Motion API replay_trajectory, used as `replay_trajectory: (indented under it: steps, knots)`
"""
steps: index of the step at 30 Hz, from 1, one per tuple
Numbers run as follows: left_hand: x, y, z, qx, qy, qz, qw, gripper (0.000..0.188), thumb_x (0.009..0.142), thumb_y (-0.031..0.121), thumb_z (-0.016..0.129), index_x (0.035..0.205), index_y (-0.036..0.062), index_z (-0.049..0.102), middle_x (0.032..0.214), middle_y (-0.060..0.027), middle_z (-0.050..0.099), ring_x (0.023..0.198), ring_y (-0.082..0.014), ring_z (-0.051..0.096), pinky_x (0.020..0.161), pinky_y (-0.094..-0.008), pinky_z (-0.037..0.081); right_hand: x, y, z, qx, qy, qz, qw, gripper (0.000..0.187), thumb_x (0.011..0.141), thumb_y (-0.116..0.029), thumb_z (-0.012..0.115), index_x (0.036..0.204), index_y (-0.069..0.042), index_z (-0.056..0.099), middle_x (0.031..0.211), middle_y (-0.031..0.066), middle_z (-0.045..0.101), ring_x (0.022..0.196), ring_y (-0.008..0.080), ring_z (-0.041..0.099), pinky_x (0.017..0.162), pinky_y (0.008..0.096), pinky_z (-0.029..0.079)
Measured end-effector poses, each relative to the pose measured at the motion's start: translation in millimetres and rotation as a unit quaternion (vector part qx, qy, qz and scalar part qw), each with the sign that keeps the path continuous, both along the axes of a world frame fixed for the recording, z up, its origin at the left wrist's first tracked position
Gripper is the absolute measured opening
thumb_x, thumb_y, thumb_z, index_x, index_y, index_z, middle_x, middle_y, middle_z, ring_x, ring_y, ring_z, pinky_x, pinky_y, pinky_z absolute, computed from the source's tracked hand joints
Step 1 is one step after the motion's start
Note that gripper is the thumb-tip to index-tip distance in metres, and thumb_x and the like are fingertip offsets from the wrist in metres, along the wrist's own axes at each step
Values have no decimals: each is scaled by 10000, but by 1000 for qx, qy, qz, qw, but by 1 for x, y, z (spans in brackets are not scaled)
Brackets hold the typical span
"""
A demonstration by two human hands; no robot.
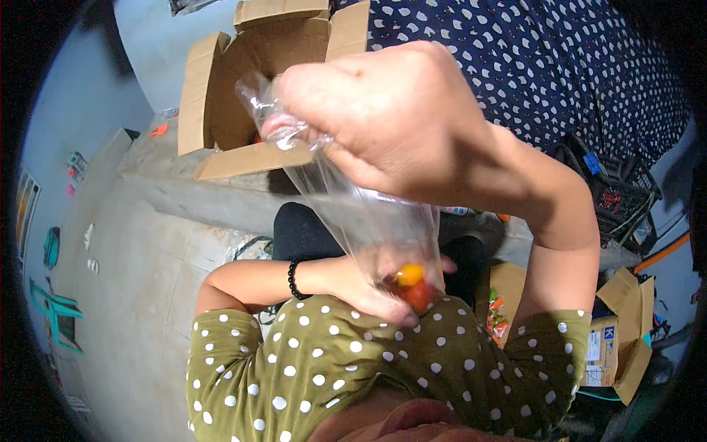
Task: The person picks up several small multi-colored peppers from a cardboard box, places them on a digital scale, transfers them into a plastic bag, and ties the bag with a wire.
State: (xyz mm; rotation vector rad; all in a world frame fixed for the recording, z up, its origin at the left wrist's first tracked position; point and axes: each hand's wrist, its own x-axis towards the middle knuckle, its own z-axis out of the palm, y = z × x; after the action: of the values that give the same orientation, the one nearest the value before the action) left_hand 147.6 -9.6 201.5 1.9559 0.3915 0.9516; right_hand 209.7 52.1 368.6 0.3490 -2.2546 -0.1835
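Head view: near 12 o'clock, my right grip [390, 110] is closed on the bunched neck of a clear plastic bag [368, 210], with a loose end of film poking out past my thumb toward 11 o'clock. Near 6 o'clock my left grip [368, 295] is cupped around the bottom of the same bag, thumb in front, so the bag stretches between my two hands at the middle of the view. Down in its lower end sit a yellow piece of produce [409, 275] and a red piece of produce [418, 297] just under it; I can't tell their kind through the film. A black bead bracelet [293, 280] circles my left wrist, and my dotted olive shirt [294, 361] fills 6 o'clock. Farther out, an open cardboard box [202, 103] stands at 11 o'clock on a raised grey ledge [199, 195]. Between 1 and 2 o'clock spreads a dark blue patterned cloth [545, 66]. Black crates [622, 195] are near 3 o'clock. Around 4 o'clock I see red and green produce [498, 320] and, beyond it, another opened carton [635, 335]. Pale floor [147, 258] lies toward 9 o'clock, with a teal stool [62, 303] past 8.
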Motion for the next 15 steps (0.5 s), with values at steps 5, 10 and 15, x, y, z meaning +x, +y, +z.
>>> replay_trajectory:
  steps: [5,10,15]
  knots:
    - [4,8,-1,86,82,8,993,286,792,322,553,853,44,570,867,-103,550,863,-269,503,800,-384,374,-8,-1,-9,8,-29,-9,1000,91,627,-116,548,701,-64,542,591,136,573,552,316,583,450,407,454]
    - [-11,15,-10,-83,3,28,996,310,883,282,425,789,23,566,825,-93,554,817,-235,504,737,-335,387,-5,17,-11,-122,29,21,992,156,725,-202,576,698,-54,532,586,131,558,548,282,577,477,373,450]
    - [-47,44,-47,-157,-46,152,975,281,885,270,452,860,13,564,843,-57,555,839,-142,495,761,-273,405,27,91,-93,-542,-123,214,803,620,750,-218,657,1252,-44,338,1138,97,473,1053,210,453,876,297,363]
